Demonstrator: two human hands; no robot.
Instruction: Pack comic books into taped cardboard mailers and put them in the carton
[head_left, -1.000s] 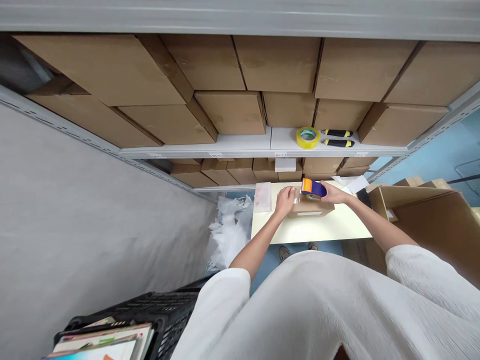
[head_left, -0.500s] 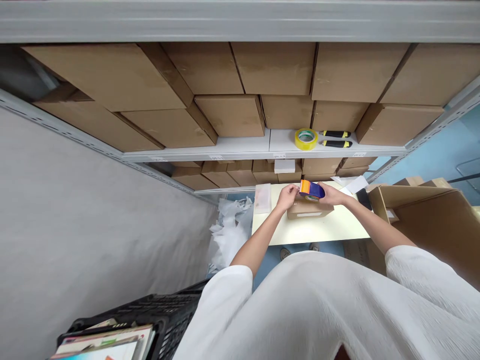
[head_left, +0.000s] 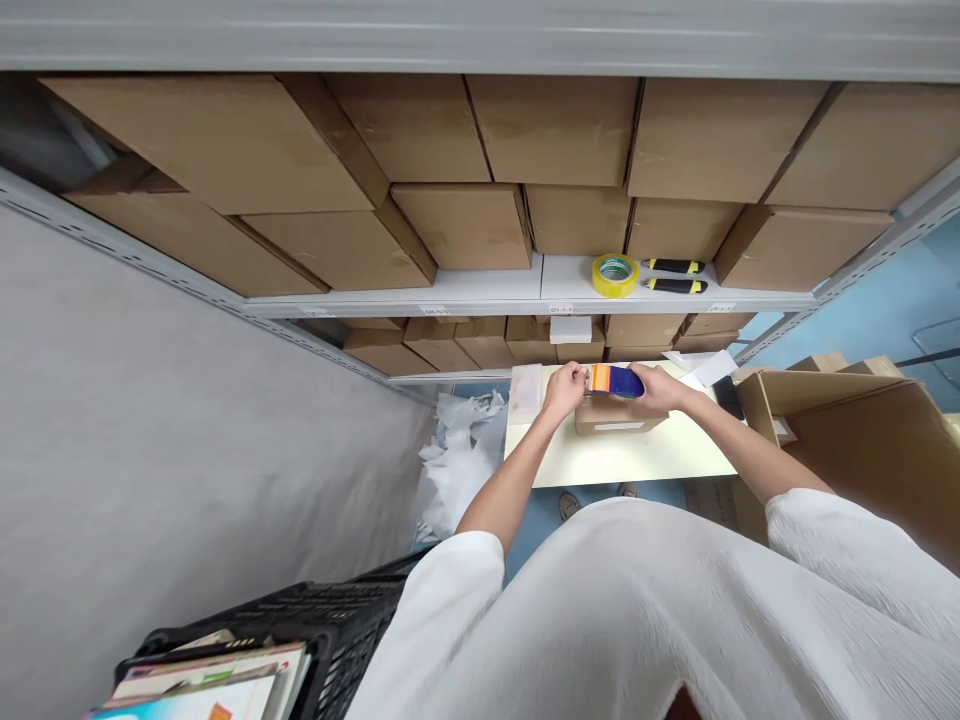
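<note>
Grey shelving [head_left: 480, 40] stacked with brown boxes [head_left: 555, 130] spans the room before me, with a pale worktop [head_left: 630, 465] below. On that worktop sits a small carton [head_left: 621, 411], apparently shut; the work looks partway along, though how much tape it bears or lacks I cannot tell. Above it, my right fingers [head_left: 643, 374] grasp a blue-and-orange tape dispenser [head_left: 619, 381]; my left fingers [head_left: 576, 375] pinch together at its orange end, on what is unclear.

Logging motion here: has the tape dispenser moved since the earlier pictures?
Yes: the tape dispenser has shifted slightly left, judged against the yellow tape roll.
</note>
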